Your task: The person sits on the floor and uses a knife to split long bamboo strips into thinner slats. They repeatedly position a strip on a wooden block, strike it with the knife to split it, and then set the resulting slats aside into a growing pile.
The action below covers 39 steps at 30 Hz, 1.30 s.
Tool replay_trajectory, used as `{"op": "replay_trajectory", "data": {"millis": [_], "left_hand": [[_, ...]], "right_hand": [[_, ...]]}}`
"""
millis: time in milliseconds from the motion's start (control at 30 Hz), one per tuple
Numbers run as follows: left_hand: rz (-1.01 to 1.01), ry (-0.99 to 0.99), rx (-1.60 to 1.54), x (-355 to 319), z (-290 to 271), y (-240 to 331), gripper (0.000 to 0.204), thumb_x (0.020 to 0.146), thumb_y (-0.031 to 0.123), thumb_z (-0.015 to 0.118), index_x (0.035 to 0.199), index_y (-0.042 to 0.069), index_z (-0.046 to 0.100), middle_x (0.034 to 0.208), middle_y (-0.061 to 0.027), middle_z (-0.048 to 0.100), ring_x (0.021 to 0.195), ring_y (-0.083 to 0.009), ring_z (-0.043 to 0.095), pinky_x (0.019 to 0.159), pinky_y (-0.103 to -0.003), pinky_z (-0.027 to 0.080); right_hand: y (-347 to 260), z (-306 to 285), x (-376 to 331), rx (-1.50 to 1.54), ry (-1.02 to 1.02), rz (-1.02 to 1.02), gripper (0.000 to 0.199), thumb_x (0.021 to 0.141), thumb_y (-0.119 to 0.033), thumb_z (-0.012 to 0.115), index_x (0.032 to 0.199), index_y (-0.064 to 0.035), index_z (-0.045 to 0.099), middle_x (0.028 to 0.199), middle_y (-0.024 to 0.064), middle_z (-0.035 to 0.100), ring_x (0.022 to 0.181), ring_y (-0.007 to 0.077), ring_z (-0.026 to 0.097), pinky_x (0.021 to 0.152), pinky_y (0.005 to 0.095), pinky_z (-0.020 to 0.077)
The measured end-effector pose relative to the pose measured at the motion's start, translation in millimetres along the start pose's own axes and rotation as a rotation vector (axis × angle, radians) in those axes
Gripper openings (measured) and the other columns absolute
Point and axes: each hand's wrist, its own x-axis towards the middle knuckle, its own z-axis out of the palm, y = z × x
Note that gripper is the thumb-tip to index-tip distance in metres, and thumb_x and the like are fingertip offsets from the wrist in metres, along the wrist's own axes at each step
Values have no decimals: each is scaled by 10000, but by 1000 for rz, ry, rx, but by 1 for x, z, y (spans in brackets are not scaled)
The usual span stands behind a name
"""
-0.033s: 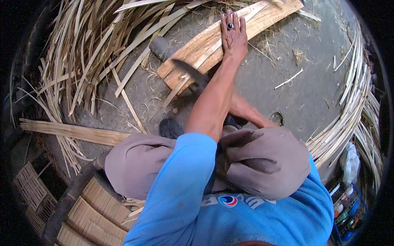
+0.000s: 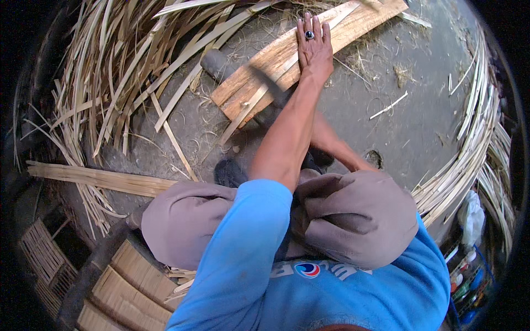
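My left hand (image 2: 314,49), a ring on one finger, lies flat with fingers stretched over a broad, slightly curved wooden plank (image 2: 359,30). Beneath that palm runs a narrow pale strip (image 2: 248,107), set lengthwise on the plank and sticking out past its near end. A dark, motion-blurred knife blade (image 2: 267,80) crosses the strip just left of my left wrist. The knife's handle and my right hand are hidden behind my left forearm; my right forearm (image 2: 342,151) reaches in from the right toward the blade. The plank's near end rests beside a dark, rounded block (image 2: 218,63).
A large heap of split strips (image 2: 110,71) spreads at the far left, and a curved bundle (image 2: 464,160) lies along the right. A long flat slat (image 2: 99,177) is left of my knee. Shavings litter the grey floor (image 2: 381,132). A white plastic bag (image 2: 472,220) sits at right.
The knife blade has shifted to the right and slightly away from me along the strip, with my right forearm shifting slightly too. My left hand and the plank stay in place.
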Motion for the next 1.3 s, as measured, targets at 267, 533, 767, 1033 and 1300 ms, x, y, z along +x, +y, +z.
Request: {"op": "replay_trajectory", "data": {"millis": [267,533,767,1033,1300], "left_hand": [[-38,-20,29,-7,-4,-14,775,843,143,582,1535,7,261,1615,-230,185,1510,-432,24,1211,-564,-65],[-49,15,42,-6,-1,-8,828,796,156,639,1529,16,280,1616,-234,181,1510,-436,12,1216,-548,-60],[-103,-24,65,-3,-17,-23,908,777,231,680,1544,18,244,1621,-245,148,1507,-444,-25,1210,-544,-85],[-1,-188,10,21,-46,-2,1083,702,506,780,1518,-11,290,1590,-260,229,1505,-432,86,1224,-565,3],[-12,49,71,21,-1,-15,910,734,316,732,1481,-38,352,1578,-276,245,1501,-447,93,1228,-558,4]], "right_hand": [[11,11,-1,120,-129,201,419,935,-248,624,1196,78,590,1160,295,634,1081,284,608,963,428,465],[-5,15,-7,161,-185,210,482,940,-281,625,1274,57,547,1257,282,587,1173,283,560,1002,418,444],[-29,23,-17,229,-303,143,542,945,-310,627,1343,39,509,1341,271,545,1253,282,519,1035,409,426],[-51,73,-49,290,212,-34,408,945,-243,603,1244,34,596,1237,252,627,1196,319,573,1032,421,437],[-8,20,-16,121,59,312,265,930,-208,581,1034,17,676,936,229,714,876,337,698,776,435,528]]}}
